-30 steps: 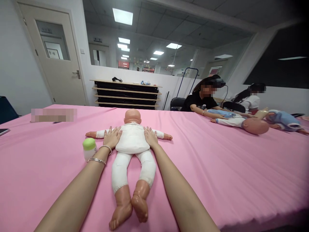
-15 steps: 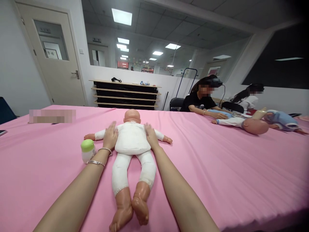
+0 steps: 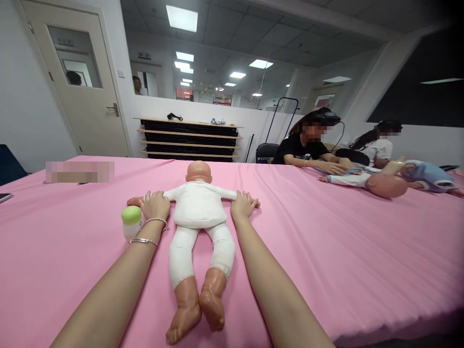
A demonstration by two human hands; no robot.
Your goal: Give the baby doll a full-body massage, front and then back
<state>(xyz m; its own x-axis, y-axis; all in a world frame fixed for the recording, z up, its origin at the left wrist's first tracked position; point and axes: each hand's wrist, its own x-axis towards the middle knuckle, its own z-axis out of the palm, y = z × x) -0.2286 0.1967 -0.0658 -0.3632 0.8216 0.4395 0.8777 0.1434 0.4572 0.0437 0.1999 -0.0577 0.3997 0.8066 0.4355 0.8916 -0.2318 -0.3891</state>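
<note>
A baby doll (image 3: 199, 208) lies on the pink-covered table, its head away from me and its feet toward me. Its torso and limbs are white cloth; the head, hands and feet are tan plastic. Both arms stretch out sideways. My left hand (image 3: 155, 205) is closed over the doll's arm on the left, fingers bent across it near the wrist. Over the arm on the right, my right hand (image 3: 242, 205) is curled the same way, leaving the doll's fingertips showing. Beside my left wrist stands a white bottle with a green cap (image 3: 131, 223), partly behind my bracelets.
The pink tablecloth (image 3: 326, 261) spreads under everything. At the far right a person (image 3: 308, 145) in black handles another doll (image 3: 386, 185), with a second person (image 3: 377, 145) beyond. A blurred-out item (image 3: 79, 172) lies at the left, and a phone (image 3: 5, 197) at the left edge.
Both my hands have slid outward from the sides of the doll's torso along its arms toward its hands. A person's head now shows through the door window and another behind the glass.
</note>
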